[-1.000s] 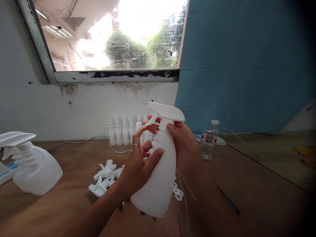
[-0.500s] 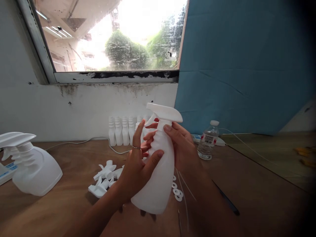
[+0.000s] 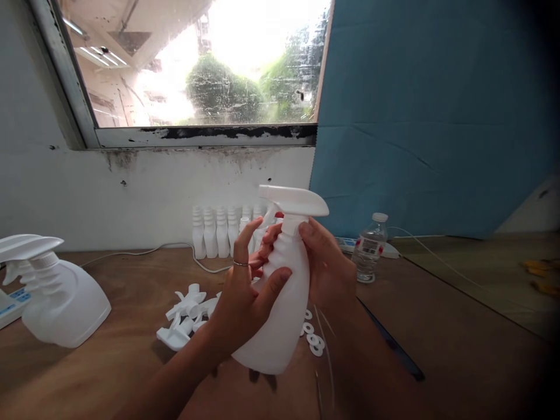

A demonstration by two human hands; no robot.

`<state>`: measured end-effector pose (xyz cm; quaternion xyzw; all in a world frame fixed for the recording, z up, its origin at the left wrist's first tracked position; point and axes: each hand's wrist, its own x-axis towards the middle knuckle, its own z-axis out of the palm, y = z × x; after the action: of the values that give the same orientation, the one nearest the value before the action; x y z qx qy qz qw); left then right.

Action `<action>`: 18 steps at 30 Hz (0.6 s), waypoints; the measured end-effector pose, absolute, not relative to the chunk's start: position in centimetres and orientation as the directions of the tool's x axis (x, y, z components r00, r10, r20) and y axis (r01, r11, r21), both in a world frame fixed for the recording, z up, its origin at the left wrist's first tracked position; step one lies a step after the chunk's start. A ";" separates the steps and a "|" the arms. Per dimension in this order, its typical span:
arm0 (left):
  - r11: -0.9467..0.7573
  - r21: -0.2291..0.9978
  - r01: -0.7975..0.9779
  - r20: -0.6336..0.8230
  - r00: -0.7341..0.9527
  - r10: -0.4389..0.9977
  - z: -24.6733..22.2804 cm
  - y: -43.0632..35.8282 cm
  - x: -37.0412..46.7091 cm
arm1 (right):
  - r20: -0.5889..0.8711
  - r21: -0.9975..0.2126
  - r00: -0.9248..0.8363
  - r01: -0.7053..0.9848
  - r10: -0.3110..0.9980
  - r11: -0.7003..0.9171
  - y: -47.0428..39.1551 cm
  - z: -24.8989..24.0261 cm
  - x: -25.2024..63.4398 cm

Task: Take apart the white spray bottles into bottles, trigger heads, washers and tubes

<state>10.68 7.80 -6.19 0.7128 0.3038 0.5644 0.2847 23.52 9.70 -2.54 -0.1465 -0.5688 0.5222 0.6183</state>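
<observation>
A white spray bottle (image 3: 284, 303) is held between my two hands, slightly tilted above the table, its trigger head (image 3: 297, 200) pointing left. My left hand (image 3: 249, 286), with a ring on one finger, wraps around the bottle's body from the left, thumb across the front. At the neck, my right hand (image 3: 326, 256) grips the collar (image 3: 292, 224) with thumb and fingers. Part of the right fingers is hidden behind the bottle. Below and left lie several loose white trigger heads (image 3: 188, 315). White ring washers (image 3: 312, 339) and thin clear tubes (image 3: 329, 356) lie to the right.
An assembled spray bottle (image 3: 65, 297) lies on the table (image 3: 131, 373) at left. Several white bottles (image 3: 210, 233) stand against the wall. A water bottle (image 3: 370, 251) stands at right before a power strip (image 3: 389, 251). A dark pen-like tool (image 3: 394, 344) lies near my right forearm.
The trigger head has shifted slightly right and its tilt has lessened. My right hand has turned at the collar, its fingers curling in closer. My left hand stays around the body.
</observation>
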 end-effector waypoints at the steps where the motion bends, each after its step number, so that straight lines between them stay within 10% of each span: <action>1: -0.653 0.748 0.115 0.632 0.176 0.755 -6.2 7.8 10.7 | 0.549 -0.776 -0.200 -0.482 0.812 0.406 9.7 -2.6 23.6; 18: -0.634 0.756 0.164 0.587 0.259 0.767 -5.2 7.3 10.1 | 0.564 -0.759 -0.085 -0.446 0.822 0.474 9.8 -3.0 23.2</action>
<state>10.06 7.34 -5.23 0.7386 0.3151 0.5209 0.2896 23.15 9.79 -3.00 -0.1692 -0.5554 0.4839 0.6548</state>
